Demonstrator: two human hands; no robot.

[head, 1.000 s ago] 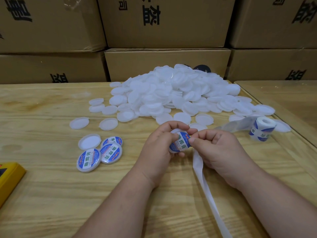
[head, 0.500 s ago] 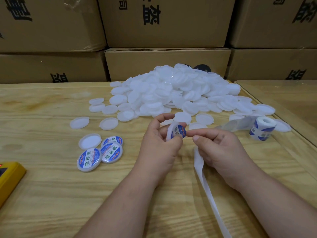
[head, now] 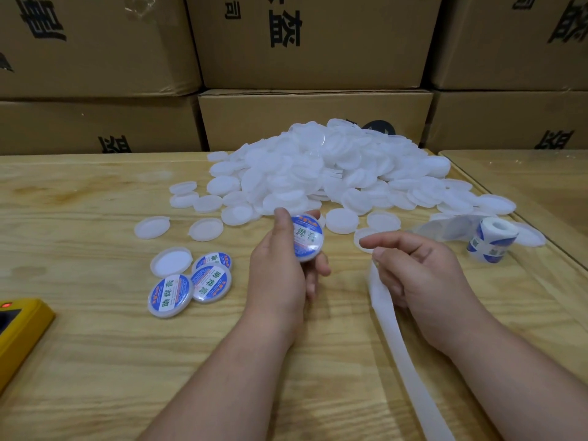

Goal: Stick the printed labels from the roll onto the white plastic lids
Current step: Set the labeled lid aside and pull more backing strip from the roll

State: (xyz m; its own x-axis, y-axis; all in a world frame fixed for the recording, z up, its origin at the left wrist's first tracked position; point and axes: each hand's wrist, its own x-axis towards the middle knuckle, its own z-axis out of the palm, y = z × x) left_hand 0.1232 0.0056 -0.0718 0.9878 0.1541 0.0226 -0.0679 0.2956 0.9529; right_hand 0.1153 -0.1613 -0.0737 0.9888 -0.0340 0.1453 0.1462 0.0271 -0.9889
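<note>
My left hand [head: 280, 275] grips a white lid [head: 307, 238] by its rim, with the blue-and-white label on its top turned toward me. My right hand [head: 423, 275] hovers just to the right of it, apart from the lid, index finger and thumb stretched out. Its lower fingers curl round the white backing strip [head: 401, 351], which trails down to the table's near edge. The label roll [head: 491, 241] lies at the right. A big pile of bare white lids [head: 334, 170] fills the back of the table. Three labelled lids [head: 191, 281] lie at the left.
A bare lid [head: 171, 261] lies next to the labelled ones, and loose lids [head: 178, 226] are scattered behind them. A yellow device [head: 19, 329] sits at the left edge. Cardboard boxes [head: 311, 116] wall off the back. A second table [head: 525, 173] adjoins on the right.
My right hand has come off the lid and drawn back to the right. My left hand has turned the lid so that its labelled face shows.
</note>
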